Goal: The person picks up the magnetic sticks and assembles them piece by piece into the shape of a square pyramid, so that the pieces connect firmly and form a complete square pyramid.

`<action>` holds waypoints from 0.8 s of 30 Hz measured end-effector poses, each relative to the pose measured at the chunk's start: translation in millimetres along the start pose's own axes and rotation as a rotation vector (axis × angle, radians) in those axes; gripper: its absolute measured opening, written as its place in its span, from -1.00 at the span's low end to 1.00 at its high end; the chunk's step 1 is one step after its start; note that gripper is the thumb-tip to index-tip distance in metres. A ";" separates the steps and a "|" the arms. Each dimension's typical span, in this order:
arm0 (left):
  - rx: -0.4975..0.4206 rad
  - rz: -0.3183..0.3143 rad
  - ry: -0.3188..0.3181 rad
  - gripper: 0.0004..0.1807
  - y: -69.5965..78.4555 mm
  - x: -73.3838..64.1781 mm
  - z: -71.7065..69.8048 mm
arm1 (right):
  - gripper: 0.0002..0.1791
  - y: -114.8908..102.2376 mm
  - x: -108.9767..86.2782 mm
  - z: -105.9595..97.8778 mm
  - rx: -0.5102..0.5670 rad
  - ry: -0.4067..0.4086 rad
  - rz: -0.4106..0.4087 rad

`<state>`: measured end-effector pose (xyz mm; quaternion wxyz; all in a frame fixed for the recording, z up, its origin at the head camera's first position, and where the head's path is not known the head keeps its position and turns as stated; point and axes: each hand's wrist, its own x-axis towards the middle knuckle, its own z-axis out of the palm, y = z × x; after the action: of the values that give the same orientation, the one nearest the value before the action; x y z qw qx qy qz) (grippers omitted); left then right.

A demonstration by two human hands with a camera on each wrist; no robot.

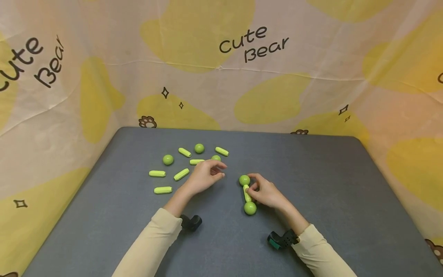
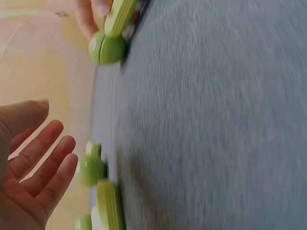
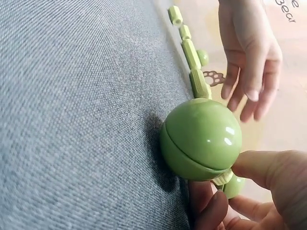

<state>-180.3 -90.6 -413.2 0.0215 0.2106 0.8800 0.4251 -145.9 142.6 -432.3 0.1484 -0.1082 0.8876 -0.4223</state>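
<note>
My right hand (image 1: 265, 191) pinches a light green ribbed rod (image 1: 247, 194) between thumb and fingers. A shiny green ball (image 1: 244, 180) sits at its far end and a second ball (image 1: 250, 208) at the near end, forming a dumbbell shape. In the right wrist view that near ball (image 3: 201, 136) fills the middle, with a seam line around it and a shadow on the table beside it. To the left, my left hand (image 1: 204, 176) hovers with relaxed fingers and an empty palm, partly covering a rod (image 1: 196, 162) and a ball (image 1: 216, 158) behind it.
Loose on the grey table (image 1: 328, 184) at left lie several more ribbed rods (image 1: 163, 190) and two other green balls, one at the left (image 1: 168, 159) and one farther back (image 1: 199, 148). A printed cloth (image 1: 194, 100) rises behind the table's back edge.
</note>
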 end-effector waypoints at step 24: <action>0.118 -0.058 0.163 -0.73 -37.7 -18.3 -22.6 | -0.43 1.0 -3.3 -3.3 -0.012 0.003 0.015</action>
<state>-181.8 -135.1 -429.9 -0.0503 0.1505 0.9082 0.3873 -144.1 146.5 -430.5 0.1496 -0.1018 0.8912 -0.4160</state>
